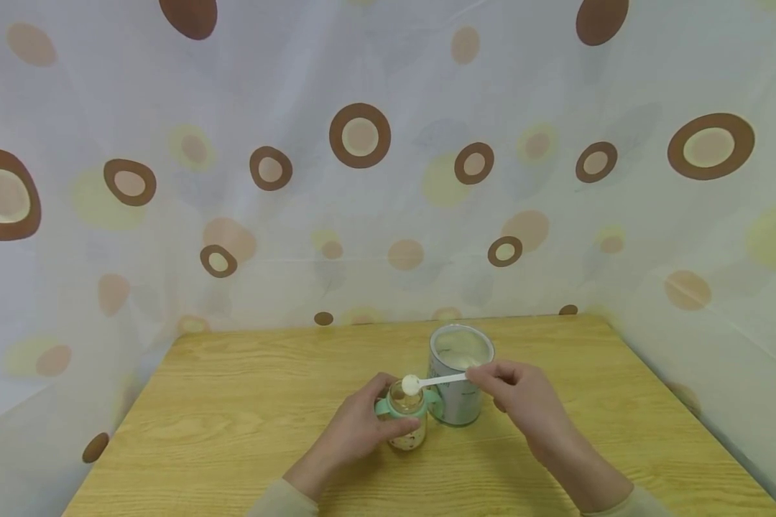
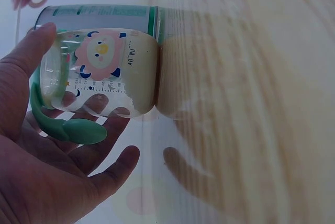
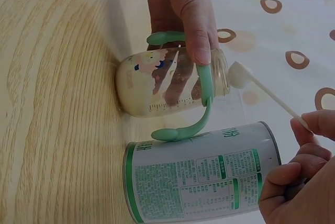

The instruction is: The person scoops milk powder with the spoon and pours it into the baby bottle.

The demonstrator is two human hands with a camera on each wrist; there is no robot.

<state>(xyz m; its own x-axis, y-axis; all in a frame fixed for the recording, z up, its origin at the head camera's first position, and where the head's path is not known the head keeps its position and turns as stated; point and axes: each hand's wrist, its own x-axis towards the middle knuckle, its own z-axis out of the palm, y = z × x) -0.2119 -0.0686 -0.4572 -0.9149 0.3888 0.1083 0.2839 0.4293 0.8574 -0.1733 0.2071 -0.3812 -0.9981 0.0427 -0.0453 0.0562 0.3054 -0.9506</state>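
Note:
A clear baby bottle (image 1: 407,439) with green handles stands upright on the table, its cap off. Pale powder lies in its lower part, and a pink cartoon animal is printed on its side (image 2: 102,56). My left hand (image 1: 357,424) holds it around the upper body, thumb in front and fingers behind. Between thumb and fingertips, my right hand (image 1: 533,402) pinches the handle end of a white measuring scoop (image 1: 445,379). The scoop's bowl (image 3: 239,75), filled with pale powder in the head view, is right at the bottle's open mouth.
An open milk powder can (image 1: 455,406), silver with green bands, stands just right of the bottle, with pale powder inside. Both rest on a wood-grain table (image 1: 246,416). A white curtain (image 1: 401,201) with brown and yellow dots hangs behind and along both sides.

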